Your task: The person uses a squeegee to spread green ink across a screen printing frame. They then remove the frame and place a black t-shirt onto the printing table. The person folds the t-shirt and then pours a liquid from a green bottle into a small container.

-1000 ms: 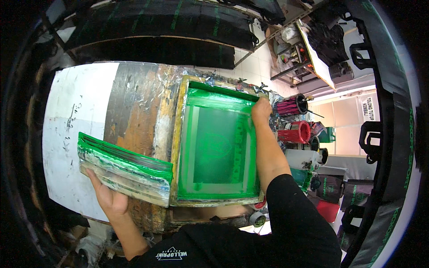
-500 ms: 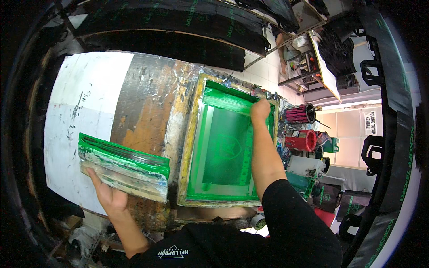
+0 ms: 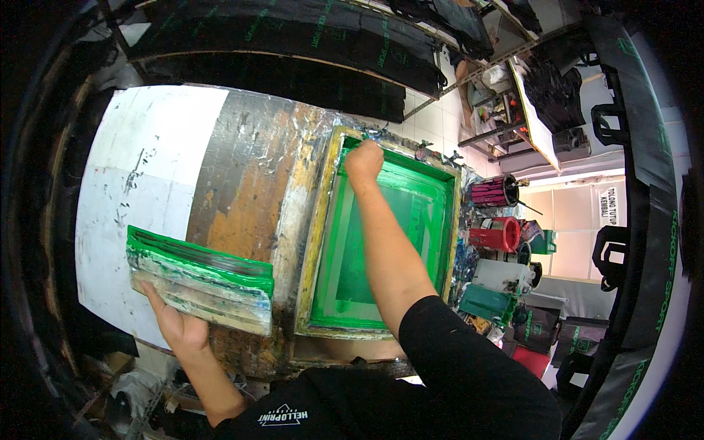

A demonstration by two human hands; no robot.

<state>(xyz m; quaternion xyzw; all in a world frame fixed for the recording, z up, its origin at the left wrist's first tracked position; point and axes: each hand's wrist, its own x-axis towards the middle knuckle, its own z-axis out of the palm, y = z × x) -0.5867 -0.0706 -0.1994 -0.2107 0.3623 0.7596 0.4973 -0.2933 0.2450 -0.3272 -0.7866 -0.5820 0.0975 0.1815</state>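
Note:
My left hand [image 3: 180, 327] grips a wide squeegee [image 3: 204, 282] by its pale wooden handle, with the thumb along the side. Wet green ink coats the squeegee's upper edge, which is tilted up over the table. To its right lies a screen printing frame [image 3: 320, 229] with yellowish, stained rails. Green ink covers its mesh [image 3: 342, 257], where a paler rectangle shows. My right hand [image 3: 364, 160] is closed at the frame's far left inner corner, and what its fingers hold is hidden. My right forearm crosses over the mesh.
A white sheet [image 3: 139, 169] lies on the left of the paint-stained table [image 3: 242, 191]. Ink cans stand along the right side, among them a red can [image 3: 496, 235] and a pink-streaked black can [image 3: 493, 191]. Black printed bags [image 3: 257, 37] lie on racks beyond the table.
My right hand has moved left along the frame's far side, from the far right corner to the far left one. My left hand still holds the squeegee in nearly the same place.

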